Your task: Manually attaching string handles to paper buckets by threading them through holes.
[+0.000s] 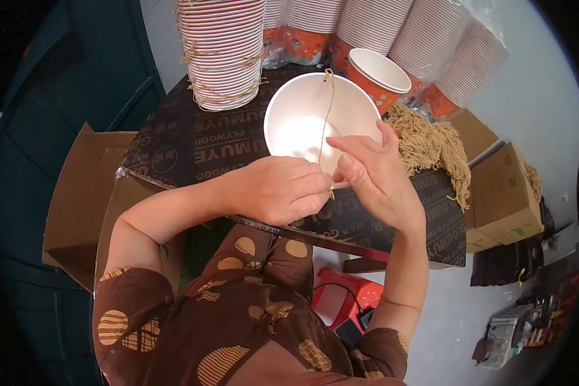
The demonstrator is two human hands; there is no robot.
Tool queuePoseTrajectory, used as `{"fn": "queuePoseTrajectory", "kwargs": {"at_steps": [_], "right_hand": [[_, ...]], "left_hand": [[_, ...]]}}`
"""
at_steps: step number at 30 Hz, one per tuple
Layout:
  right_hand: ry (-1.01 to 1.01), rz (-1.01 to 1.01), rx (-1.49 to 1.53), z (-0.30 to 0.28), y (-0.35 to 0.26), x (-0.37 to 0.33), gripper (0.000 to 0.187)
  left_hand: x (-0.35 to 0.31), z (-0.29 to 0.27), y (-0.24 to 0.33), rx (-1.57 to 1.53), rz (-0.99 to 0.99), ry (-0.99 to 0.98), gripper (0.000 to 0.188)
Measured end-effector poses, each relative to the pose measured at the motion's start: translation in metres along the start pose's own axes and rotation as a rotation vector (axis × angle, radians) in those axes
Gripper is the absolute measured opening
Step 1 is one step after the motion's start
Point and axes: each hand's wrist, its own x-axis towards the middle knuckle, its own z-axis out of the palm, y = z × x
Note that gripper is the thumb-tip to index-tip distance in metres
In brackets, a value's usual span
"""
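Observation:
A white paper bucket (286,122) stands with its mouth facing up in front of me. A thin tan cord (325,122) runs from a loop at its far rim across the opening to my hands. My left hand (293,190) is closed at the near rim, its fingertips pinching the cord; a short cord end shows just below. Against the near right rim is my right hand (383,177), its thumb and forefinger stretched apart close to the left fingertips. Its other fingers are partly hidden.
A tall stack of corded buckets (225,58) rises at the far left. Wrapped bucket stacks (373,26) line the back, beside loose orange-sided buckets (376,80). Tan cords (431,141) hang over the right edge of the dark plywood table (222,145). Cardboard boxes (505,196) flank it; a red stool (363,293) stands below.

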Motion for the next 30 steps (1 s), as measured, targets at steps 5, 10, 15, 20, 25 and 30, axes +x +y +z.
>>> {"fn": "queuePoseTrajectory", "kwargs": {"at_steps": [5,10,15,20,25,30], "right_hand": [[-0.110,-0.060,0.017,-0.001,-0.009,0.001,0.029],[-0.288,-0.049,-0.072,-0.011,-0.011,0.005,0.027],[-0.278,-0.077,-0.117,-0.011,-0.008,0.001,0.012],[-0.200,-0.113,-0.002,-0.016,-0.008,0.000,0.009],[-0.065,-0.104,0.046,-0.008,-0.004,0.004,0.013],[0.250,-0.185,-0.052,-0.003,-0.002,0.001,0.015]], "left_hand": [[0.000,0.002,0.005,0.023,0.043,0.073,0.016],[-0.002,0.005,0.007,0.039,0.065,0.096,0.021],[-0.003,0.002,0.009,0.011,0.057,0.039,0.026],[-0.001,0.001,0.003,-0.044,-0.025,0.087,0.014],[0.002,-0.001,-0.010,-0.120,-0.154,0.098,0.012],[0.010,-0.010,-0.025,-0.323,-0.424,0.063,0.010]]}}
